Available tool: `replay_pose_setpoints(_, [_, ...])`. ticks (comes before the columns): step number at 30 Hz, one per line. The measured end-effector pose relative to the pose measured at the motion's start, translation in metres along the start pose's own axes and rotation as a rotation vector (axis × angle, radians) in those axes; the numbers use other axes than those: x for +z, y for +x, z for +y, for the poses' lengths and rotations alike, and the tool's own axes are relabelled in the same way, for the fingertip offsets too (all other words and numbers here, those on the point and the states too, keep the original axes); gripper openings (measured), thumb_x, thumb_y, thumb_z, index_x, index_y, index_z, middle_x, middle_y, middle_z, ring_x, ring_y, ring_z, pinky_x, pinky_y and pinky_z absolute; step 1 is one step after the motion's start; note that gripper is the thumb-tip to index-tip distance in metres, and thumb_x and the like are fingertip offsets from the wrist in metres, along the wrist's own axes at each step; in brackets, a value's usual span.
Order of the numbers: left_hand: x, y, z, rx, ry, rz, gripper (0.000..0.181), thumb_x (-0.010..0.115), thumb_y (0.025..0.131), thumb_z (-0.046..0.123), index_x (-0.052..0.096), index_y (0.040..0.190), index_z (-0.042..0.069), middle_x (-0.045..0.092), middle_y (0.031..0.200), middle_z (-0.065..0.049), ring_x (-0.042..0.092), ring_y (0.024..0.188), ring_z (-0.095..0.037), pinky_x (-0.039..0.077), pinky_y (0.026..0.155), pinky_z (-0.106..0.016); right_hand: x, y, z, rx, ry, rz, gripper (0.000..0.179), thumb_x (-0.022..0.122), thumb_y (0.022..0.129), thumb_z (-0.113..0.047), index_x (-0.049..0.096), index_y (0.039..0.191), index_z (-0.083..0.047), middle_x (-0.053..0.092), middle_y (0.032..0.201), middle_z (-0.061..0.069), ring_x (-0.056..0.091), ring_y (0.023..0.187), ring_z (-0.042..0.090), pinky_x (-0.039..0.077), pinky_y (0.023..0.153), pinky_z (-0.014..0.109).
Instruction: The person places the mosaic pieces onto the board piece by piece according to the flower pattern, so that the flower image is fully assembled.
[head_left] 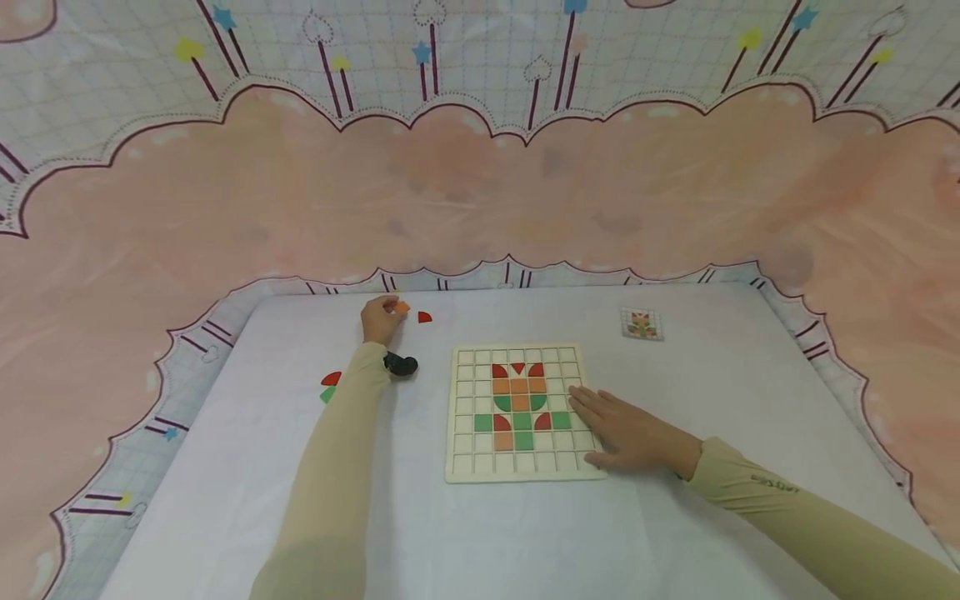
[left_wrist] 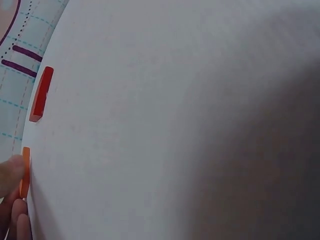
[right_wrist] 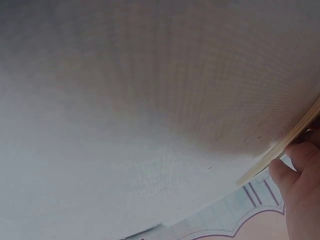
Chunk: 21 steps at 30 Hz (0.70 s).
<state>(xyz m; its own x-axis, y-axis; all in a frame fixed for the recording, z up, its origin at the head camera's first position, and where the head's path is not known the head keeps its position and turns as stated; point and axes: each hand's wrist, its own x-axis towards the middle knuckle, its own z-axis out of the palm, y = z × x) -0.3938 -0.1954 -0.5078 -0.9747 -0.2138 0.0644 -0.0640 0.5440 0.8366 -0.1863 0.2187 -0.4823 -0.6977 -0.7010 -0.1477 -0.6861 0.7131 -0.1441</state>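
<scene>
At the far left of the table, my left hand point(head_left: 380, 320) pinches an orange tile point(head_left: 402, 307) between thumb and fingers; in the left wrist view the orange tile point(left_wrist: 25, 172) shows edge-on beside the thumb. Just right of it lies a red quarter-round tile point(head_left: 424, 317). My right hand point(head_left: 626, 429) rests with straight fingers on the right edge of a pale gridded board point(head_left: 465, 467). Red, orange and green tiles form a flower-like pattern in the board's middle. The right wrist view catches only the board's edge point(right_wrist: 270, 155) and part of that hand.
Left of the board, beside the left forearm, lie another red tile point(head_left: 331, 379) and a partly covered green tile point(head_left: 327, 393). A small card point(head_left: 642, 323) with a similar flower pattern sits at the back right. White cloth point(head_left: 517, 533) covers the table, and a patterned curtain hangs behind.
</scene>
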Motion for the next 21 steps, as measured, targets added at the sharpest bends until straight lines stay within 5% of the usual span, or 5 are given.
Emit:
replay_pose_setpoints(4, [0.013, 0.023, -0.032, 0.123, -0.022, 0.053, 0.021, 0.073, 0.077, 0.007, 0.073, 0.097, 0.006, 0.068, 0.085, -0.008, 0.056, 0.079, -0.017, 0.046, 0.071, -0.027, 0.002, 0.0, 0.0, 0.0, -0.015, 0.008, 0.079, 0.05, 0.091, -0.05, 0.024, 0.148, -0.001, 0.019, 0.157, 0.012, 0.02, 0.145, 0.027, 0.025, 0.115, 0.045])
replay_pose_setpoints(8, [0.013, 0.03, -0.037, 0.086, 0.029, 0.032, 0.02, 0.073, 0.078, 0.007, 0.073, 0.098, 0.005, 0.069, 0.09, -0.012, 0.054, 0.081, -0.02, 0.044, 0.071, -0.029, 0.002, 0.0, -0.001, 0.002, -0.016, 0.024, 0.079, 0.052, 0.09, -0.05, 0.026, 0.147, -0.001, 0.021, 0.156, 0.011, 0.022, 0.144, 0.027, 0.027, 0.114, 0.045])
replay_pose_setpoints(10, [0.001, 0.013, -0.014, 0.015, 0.088, -0.041, 0.026, 0.069, 0.082, 0.005, 0.069, 0.107, 0.001, 0.066, 0.104, -0.019, 0.053, 0.09, -0.026, 0.044, 0.078, -0.034, 0.003, 0.0, -0.001, 0.002, -0.016, 0.019, 0.079, 0.052, 0.09, -0.05, 0.026, 0.147, -0.001, 0.021, 0.156, 0.012, 0.022, 0.144, 0.027, 0.027, 0.114, 0.046])
replay_pose_setpoints(13, [-0.01, 0.0, -0.003, 0.035, 0.109, -0.114, 0.03, 0.064, 0.084, 0.004, 0.065, 0.114, -0.001, 0.063, 0.112, -0.021, 0.053, 0.095, -0.026, 0.043, 0.079, -0.03, 0.002, 0.001, -0.001, 0.013, -0.014, -0.002, 0.08, 0.051, 0.09, -0.05, 0.024, 0.148, -0.002, 0.019, 0.157, 0.012, 0.02, 0.145, 0.027, 0.024, 0.115, 0.044])
replay_pose_setpoints(21, [-0.024, -0.017, 0.002, 0.059, 0.099, -0.185, 0.037, 0.064, 0.085, 0.008, 0.06, 0.12, -0.003, 0.059, 0.122, -0.022, 0.051, 0.11, -0.032, 0.041, 0.099, -0.043, 0.001, 0.002, -0.001, 0.011, -0.007, -0.017, 0.08, 0.051, 0.09, -0.049, 0.023, 0.148, 0.0, 0.018, 0.157, 0.013, 0.019, 0.145, 0.028, 0.024, 0.116, 0.044])
